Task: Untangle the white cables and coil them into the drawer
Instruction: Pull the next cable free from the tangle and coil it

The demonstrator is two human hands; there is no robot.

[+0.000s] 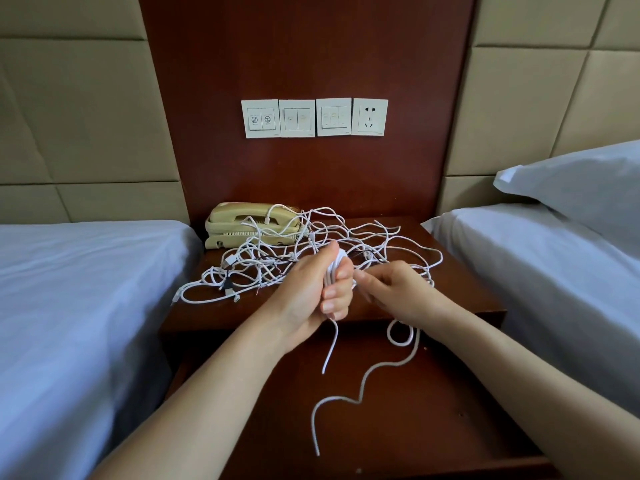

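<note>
Loops of thin white cable (333, 269) sit gripped in my left hand (311, 291) mid-frame; with my right hand (394, 289) pinching the strand, I'd wind evenly.

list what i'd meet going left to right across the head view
pale blue sheeted bed → beige corded telephone → left hand holding white cable coil → right hand → white pillow on second bed

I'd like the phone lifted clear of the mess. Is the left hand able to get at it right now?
Probably not yet. The left hand is full, gripping a cable coil whose strand the right hand pinches, and tangled cables lie draped over the phone.
</note>
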